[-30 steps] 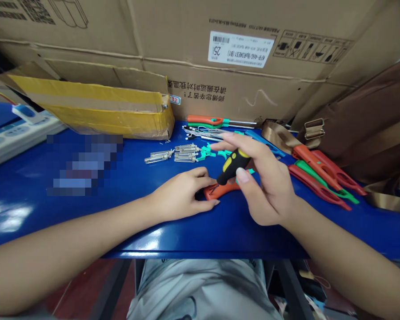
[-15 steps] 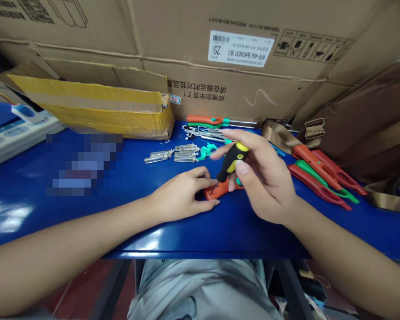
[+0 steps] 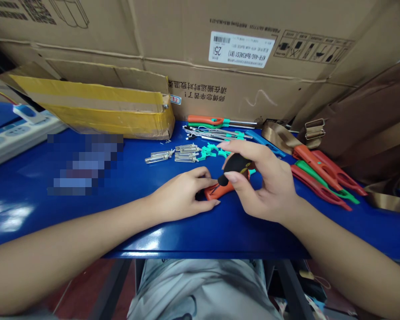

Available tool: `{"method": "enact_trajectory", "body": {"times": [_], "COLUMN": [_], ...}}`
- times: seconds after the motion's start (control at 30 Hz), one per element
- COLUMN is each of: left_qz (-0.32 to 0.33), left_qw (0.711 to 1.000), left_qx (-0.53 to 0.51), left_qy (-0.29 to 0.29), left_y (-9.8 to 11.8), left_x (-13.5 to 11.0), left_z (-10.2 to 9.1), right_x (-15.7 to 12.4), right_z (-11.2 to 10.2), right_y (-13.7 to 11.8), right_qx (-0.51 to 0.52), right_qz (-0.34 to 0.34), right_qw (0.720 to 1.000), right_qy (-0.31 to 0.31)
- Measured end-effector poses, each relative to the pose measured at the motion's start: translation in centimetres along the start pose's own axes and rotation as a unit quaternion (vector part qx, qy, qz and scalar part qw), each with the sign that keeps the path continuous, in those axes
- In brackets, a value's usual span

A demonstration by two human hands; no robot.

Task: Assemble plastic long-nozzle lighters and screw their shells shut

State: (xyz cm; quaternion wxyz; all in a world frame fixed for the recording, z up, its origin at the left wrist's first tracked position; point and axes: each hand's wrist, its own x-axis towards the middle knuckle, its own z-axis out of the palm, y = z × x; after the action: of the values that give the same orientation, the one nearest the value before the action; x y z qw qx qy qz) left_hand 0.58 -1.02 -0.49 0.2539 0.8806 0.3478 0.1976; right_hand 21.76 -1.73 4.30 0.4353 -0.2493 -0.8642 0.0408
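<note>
My left hand (image 3: 188,193) is closed on the end of an orange lighter handle (image 3: 225,189) lying on the blue table. My right hand (image 3: 265,182) grips a short screwdriver (image 3: 235,168) with a black and yellow handle, tilted over that lighter. The screwdriver's thin shaft points down to the orange casing beside my left fingertips; whether its tip sits in a screw is too small to tell. Just beyond my hands lie several clear fuel tanks (image 3: 186,153) and green plastic parts (image 3: 211,151). My right hand covers part of the lighter.
Red, orange and green casings (image 3: 325,178) lie at the right. Metal lighter tubes with wires (image 3: 216,133) and an assembled orange lighter (image 3: 205,120) lie at the back. A yellow-taped box (image 3: 120,115), a power strip (image 3: 20,133) and a large carton (image 3: 186,44) border the table (image 3: 96,235).
The screwdriver has tipped lower towards the right, and its handle has turned in my right fingers. My left hand and the lighter stay in place.
</note>
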Motion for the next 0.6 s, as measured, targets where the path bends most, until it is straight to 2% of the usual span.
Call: {"method": "enact_trajectory", "body": {"times": [0.1,0.3,0.37,0.5,0.6], "left_qz": [0.004,0.000,-0.001,-0.007,-0.011], "left_qw": [1.000,1.000,1.000,1.000,1.000], "left_qx": [-0.001,-0.004,-0.004,-0.004,-0.003], "left_qy": [0.001,-0.002,0.000,0.007,0.011], "left_y": [-0.10,-0.02,0.05,0.15,0.23], "left_x": [0.02,0.06,0.05,0.01,-0.05], "left_z": [0.04,-0.03,-0.01,0.01,0.03], "right_x": [0.02,-0.07,-0.03,0.07,0.11], "right_z": [0.08,-0.22,-0.22,-0.22,-0.42], "right_y": [0.08,-0.13,-0.09,-0.11,-0.39], "right_qx": [-0.036,0.122,0.092,-0.029,-0.008], "right_qz": [-0.019,0.093,0.079,0.012,0.019], "right_qw": [0.999,0.987,0.992,1.000,0.999], "right_qy": [0.029,-0.053,-0.042,-0.006,-0.028]}}
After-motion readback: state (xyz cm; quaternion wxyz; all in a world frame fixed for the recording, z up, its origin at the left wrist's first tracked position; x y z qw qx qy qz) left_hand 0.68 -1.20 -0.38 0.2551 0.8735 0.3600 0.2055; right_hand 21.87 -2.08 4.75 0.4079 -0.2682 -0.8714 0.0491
